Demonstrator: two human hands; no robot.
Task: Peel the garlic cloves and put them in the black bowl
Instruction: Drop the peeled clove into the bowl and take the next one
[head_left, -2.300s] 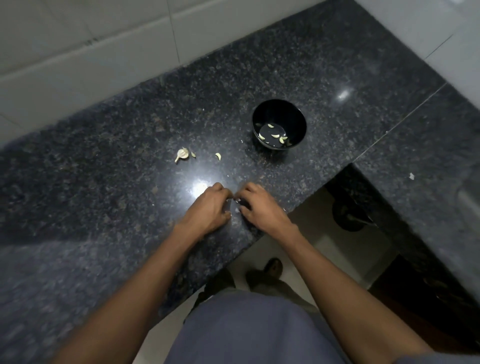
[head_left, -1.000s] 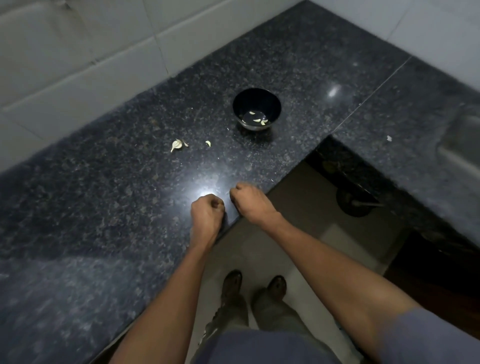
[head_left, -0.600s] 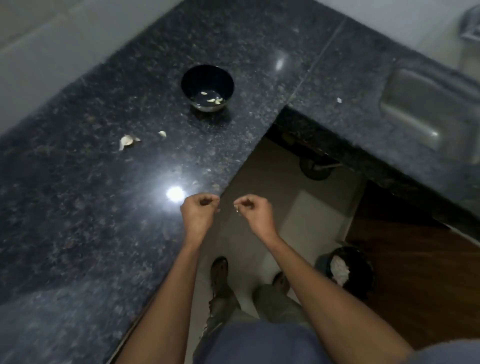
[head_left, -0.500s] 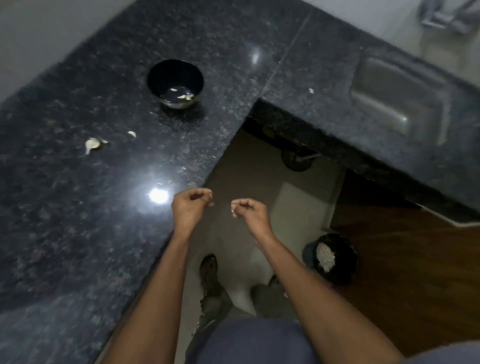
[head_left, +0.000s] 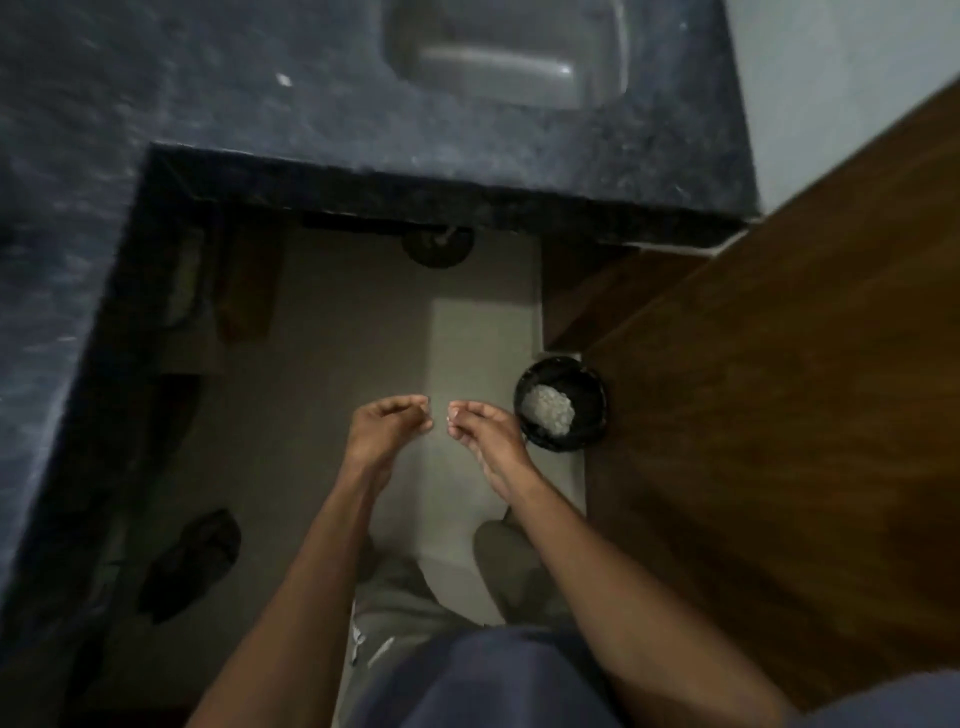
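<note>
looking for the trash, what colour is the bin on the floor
Black bin, whitish scraps inside; head view.

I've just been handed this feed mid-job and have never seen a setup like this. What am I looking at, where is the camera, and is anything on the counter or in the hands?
There is no machine here. A person works bare-handed, and the single picture comes from a camera worn on their head, looking down.

The left hand and right hand hang over the floor, not over the counter. The fingers of both hands curl toward the thumbs. A pale bit shows at the right fingertips, but it is too blurred to say what either grip holds.

Just right of the right hand, a black bin stands on the floor with white scraps inside. The dark stone counter shows only a sink and one white speck. The black bowl is out of view.
</note>
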